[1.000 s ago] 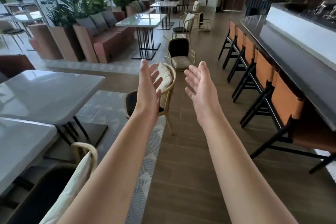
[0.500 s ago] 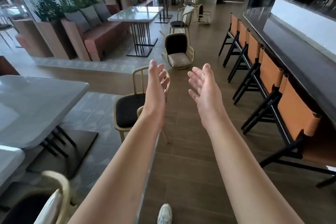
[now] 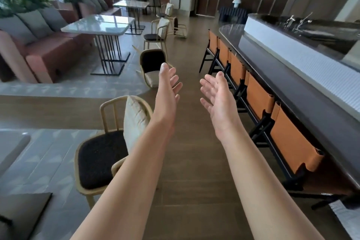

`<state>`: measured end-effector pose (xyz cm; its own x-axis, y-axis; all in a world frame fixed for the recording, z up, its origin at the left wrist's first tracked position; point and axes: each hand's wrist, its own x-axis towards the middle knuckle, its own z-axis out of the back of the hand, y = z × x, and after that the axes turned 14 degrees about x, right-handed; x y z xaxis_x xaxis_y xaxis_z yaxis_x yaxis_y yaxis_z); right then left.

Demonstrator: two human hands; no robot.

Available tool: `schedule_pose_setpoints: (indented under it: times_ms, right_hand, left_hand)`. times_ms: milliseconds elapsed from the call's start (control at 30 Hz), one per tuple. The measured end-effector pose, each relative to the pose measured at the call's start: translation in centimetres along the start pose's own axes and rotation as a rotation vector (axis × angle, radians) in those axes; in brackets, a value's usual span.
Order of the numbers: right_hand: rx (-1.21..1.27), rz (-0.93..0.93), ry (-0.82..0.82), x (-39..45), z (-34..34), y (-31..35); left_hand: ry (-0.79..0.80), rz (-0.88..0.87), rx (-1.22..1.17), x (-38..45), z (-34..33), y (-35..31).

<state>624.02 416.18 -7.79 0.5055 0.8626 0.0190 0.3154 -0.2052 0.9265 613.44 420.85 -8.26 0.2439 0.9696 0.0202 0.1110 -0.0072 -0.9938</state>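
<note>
Your left hand (image 3: 167, 93) and right hand (image 3: 218, 97) spread wide, holding nothing, above the wood floor (image 3: 192, 171), the tipped chair (image 3: 152, 60) lying just beyond your left hand, orange bar stools (image 3: 259, 95) beside your right.

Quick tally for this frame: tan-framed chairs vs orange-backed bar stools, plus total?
Tan-framed chairs: 5 (the farthest two are small and less certain)
Orange-backed bar stools: 5
Total: 10
</note>
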Motion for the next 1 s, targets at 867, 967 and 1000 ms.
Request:
schedule_pose_setpoints:
  times_ms: [867, 967, 1000]
  right_hand:
    - [0.098, -0.136, 0.113, 44.3, -0.4, -2.9]
    - [0.103, -0.162, 0.141, 48.2, -1.2, -3.4]
    - [0.104, -0.168, 0.149, 49.7, -1.4, -3.6]
  left_hand:
    - [-0.121, 0.027, 0.063, 41.1, -10.9, 3.5]
    - [-0.129, 0.048, 0.047, 45.4, -11.8, 3.7]
    - [-0.133, 0.056, 0.039, 47.0, -12.2, 3.7]
